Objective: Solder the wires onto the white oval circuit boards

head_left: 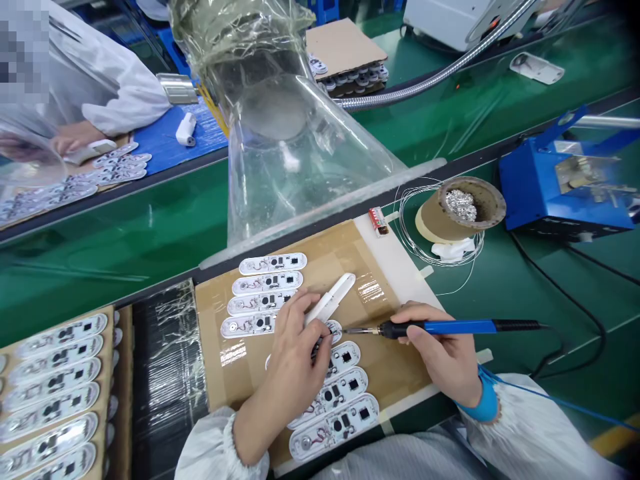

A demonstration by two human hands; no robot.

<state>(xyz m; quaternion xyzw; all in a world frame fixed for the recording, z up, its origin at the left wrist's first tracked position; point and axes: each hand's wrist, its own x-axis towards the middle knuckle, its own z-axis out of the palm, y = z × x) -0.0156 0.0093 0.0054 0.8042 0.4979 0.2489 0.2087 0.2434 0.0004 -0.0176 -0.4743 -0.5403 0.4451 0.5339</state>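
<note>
My right hand (443,347) grips a soldering iron (457,327) with a blue and black handle. Its tip points left, close to the end of a small circuit-board unit (334,330). Fingers curled, my left hand (300,347) holds a long white plastic piece (333,298) slanting up to the right. That hand covers much of the unit, so whether tip and board touch is unclear. Above it, several white oblong housings with circuit boards (273,262) lie in a column on a brown cardboard sheet (325,250). More filled housings (334,427) lie below, nearest me.
A cup of solder bits (435,212) stands inside a coil of wire (407,233), beside a blue device (565,187). A clear fume hood (300,167) rises behind the cardboard. Left, stacked boards (60,373) hold more housings. Across the bench, another person's hand (75,137) works.
</note>
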